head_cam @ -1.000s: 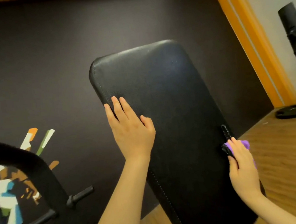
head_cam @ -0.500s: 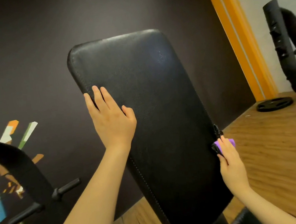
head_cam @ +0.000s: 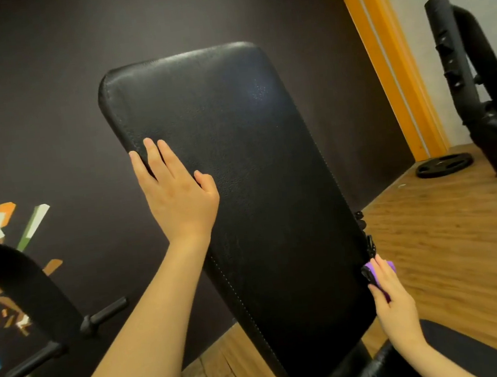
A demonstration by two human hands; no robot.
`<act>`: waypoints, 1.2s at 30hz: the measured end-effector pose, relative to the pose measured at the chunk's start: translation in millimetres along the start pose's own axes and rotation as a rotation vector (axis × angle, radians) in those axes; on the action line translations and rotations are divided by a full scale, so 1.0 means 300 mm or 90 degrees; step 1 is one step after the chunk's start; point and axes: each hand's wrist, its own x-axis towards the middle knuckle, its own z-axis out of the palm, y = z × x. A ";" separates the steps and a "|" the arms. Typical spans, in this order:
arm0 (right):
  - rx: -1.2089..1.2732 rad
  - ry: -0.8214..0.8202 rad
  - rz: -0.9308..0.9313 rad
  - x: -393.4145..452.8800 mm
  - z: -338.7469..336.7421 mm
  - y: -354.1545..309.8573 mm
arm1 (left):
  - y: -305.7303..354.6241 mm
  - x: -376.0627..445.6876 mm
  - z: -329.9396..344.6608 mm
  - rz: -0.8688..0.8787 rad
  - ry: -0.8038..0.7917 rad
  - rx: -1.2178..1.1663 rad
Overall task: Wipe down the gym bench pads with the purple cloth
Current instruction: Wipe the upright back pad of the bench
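The black back pad of the gym bench stands tilted upright in the middle of the head view. My left hand lies flat on its left edge with straight fingers. My right hand presses the purple cloth against the pad's lower right side edge, fingers wrapped over the cloth. Most of the cloth is hidden under the hand. A corner of the black seat pad shows at the bottom right.
A black machine frame with pegs rises at the left. A weight plate lies on the wooden floor at the right, beside a black rack. A dark wall and an orange post stand behind.
The view has shifted down, bringing the seat pad into sight. My right hand with the cloth has slid a little down the pad's right edge. My left hand stays flat on the pad.
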 end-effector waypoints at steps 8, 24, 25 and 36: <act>0.039 0.125 0.157 -0.036 0.034 -0.017 | 0.008 -0.004 -0.005 -0.011 -0.004 -0.006; -0.066 0.094 -0.030 0.192 0.073 -0.236 | 0.006 -0.005 -0.007 -0.013 -0.002 -0.003; -0.067 0.084 -0.043 0.231 0.076 -0.272 | 0.006 -0.005 -0.007 -0.012 -0.003 -0.002; -0.201 -0.053 -0.353 0.526 0.143 -0.729 | 0.005 -0.001 -0.015 0.000 0.009 -0.010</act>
